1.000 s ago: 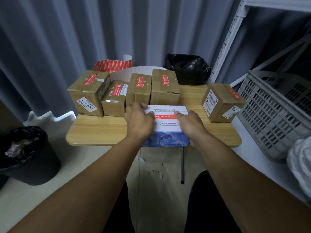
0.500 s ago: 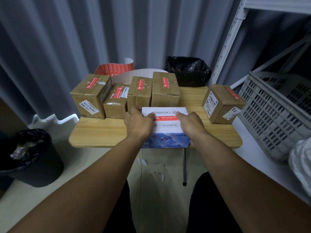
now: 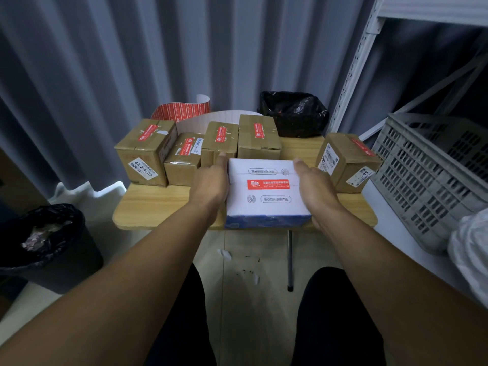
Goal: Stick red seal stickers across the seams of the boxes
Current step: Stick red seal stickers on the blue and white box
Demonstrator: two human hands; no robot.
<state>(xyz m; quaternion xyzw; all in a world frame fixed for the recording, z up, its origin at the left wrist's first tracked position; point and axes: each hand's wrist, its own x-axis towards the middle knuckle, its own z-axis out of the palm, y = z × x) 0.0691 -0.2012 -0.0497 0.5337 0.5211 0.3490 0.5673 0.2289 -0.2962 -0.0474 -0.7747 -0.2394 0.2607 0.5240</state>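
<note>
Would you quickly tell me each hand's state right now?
Left hand: open, fingers straight beside the white rectangular cardboard box.
Right hand: open, on its other side.

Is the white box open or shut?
Shut: flaps of the white box lie flat, and a red sticker spans the seam.

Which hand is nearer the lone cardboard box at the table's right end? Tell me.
Right. The right hand lies beside that cardboard box; the left hand is across the white box.
</note>
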